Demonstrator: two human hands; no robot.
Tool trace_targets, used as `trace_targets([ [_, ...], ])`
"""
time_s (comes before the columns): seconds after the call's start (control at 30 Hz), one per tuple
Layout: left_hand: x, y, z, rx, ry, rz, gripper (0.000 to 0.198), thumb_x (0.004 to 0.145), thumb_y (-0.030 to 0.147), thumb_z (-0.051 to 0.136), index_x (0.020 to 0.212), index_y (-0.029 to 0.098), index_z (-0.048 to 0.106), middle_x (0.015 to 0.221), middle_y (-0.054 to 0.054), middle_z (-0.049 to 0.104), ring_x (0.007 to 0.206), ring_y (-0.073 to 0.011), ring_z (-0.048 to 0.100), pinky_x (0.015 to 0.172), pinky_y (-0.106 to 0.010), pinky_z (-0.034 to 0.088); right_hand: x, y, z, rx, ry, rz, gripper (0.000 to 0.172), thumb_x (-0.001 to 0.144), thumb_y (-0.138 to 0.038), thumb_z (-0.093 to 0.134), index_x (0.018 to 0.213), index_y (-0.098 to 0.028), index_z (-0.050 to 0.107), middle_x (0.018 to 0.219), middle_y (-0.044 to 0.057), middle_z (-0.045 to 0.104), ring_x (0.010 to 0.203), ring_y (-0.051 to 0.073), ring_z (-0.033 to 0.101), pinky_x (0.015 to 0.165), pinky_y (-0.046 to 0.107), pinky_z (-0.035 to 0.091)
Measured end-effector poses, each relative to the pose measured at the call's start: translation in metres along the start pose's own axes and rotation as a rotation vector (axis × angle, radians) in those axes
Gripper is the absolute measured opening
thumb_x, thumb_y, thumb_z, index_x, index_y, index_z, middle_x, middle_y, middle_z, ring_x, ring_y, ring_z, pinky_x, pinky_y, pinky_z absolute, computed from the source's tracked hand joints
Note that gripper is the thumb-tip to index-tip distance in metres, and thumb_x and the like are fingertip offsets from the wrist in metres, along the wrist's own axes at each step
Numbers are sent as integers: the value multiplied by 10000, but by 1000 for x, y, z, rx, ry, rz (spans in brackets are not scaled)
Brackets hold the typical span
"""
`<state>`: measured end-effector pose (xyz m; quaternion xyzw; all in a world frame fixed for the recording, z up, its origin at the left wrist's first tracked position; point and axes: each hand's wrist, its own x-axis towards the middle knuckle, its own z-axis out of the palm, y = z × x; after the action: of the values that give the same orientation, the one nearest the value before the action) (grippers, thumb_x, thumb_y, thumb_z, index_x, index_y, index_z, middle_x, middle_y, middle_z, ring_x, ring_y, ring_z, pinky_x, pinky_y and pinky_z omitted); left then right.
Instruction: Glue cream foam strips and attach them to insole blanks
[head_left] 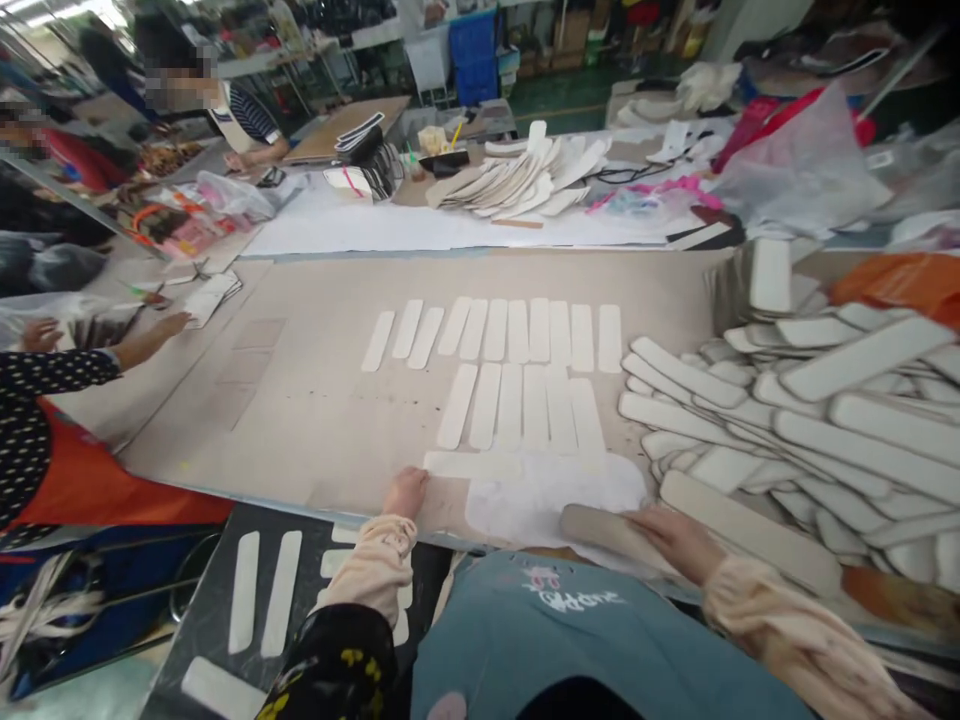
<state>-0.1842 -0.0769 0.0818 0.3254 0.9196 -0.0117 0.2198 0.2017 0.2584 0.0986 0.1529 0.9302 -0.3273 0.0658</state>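
Observation:
My left hand (407,492) is at the table's front edge, its fingers closed at the left end of a white strip (472,465) that lies crosswise. My right hand (675,537) has its fingers closed on the right end of a grey-beige strip (611,527), over a white sheet (517,510). Beyond my hands, several white strips stand side by side in two rows, a back row (538,330) and a front row (510,405). A large heap of strips (825,430) lies to the right of my right hand.
A co-worker's hand (174,323) touches pale pieces (212,298) at the left. Stacked curved pieces (525,175) and plastic bags (810,170) lie at the back. Below left, a dark board (202,620) bears more strips.

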Motion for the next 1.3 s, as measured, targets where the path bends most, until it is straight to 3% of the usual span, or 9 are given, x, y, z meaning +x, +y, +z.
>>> trace_targets([
  [0.17,5,-8,4,83,-76,141,285,893,213,369,994,177,633,993,-79,590,901,-166,569,792,-277,421,57,-50,53,-64,-180,-23,361,905,-267,359,1116,-208,646,866,87,611,803,204,594,728,313,466],
  [0.27,8,-10,4,138,-92,201,292,896,200,343,991,154,616,1000,-101,574,918,-190,556,780,-303,424,75,-62,74,-36,-183,-14,343,870,-213,416,1137,-195,631,915,87,613,839,201,591,763,308,462],
  [0.4,16,-7,-3,203,-103,273,284,884,184,339,929,108,609,999,-147,561,916,-222,551,774,-349,425,85,-65,87,5,-128,11,358,813,-131,470,1134,-174,623,951,90,605,889,203,571,806,320,456],
  [0.6,19,6,-26,267,-87,380,251,858,204,373,849,106,603,914,-133,562,847,-212,565,747,-340,432,89,-61,83,124,33,12,322,787,-117,540,1098,-167,610,1028,94,574,1018,217,506,915,378,417],
  [0.73,1,20,-52,284,-43,488,227,848,219,372,836,143,585,889,-98,558,833,-190,544,763,-319,416,85,-63,76,275,166,47,451,779,-102,528,1226,-153,491,1118,110,518,1009,194,512,922,380,431],
  [0.87,-25,42,-81,229,-2,623,188,830,211,375,798,170,556,827,-58,545,761,-163,528,720,-289,395,85,-70,70,460,262,110,514,733,-95,551,1232,-152,437,1136,105,493,914,155,549,856,341,482],
  [1.1,-59,87,-116,66,-120,490,96,740,189,425,692,193,508,713,4,517,649,-125,503,621,-245,352,73,-66,59,812,279,223,239,768,-219,545,998,-164,576,1007,67,589,903,167,579,823,341,495],
  [1.3,-67,112,-124,-8,-226,456,83,686,161,410,645,187,478,646,22,501,606,-114,481,587,-237,321,53,-55,51,1151,233,349,315,780,-391,512,957,-150,611,880,71,654,820,184,636,731,346,537],
])
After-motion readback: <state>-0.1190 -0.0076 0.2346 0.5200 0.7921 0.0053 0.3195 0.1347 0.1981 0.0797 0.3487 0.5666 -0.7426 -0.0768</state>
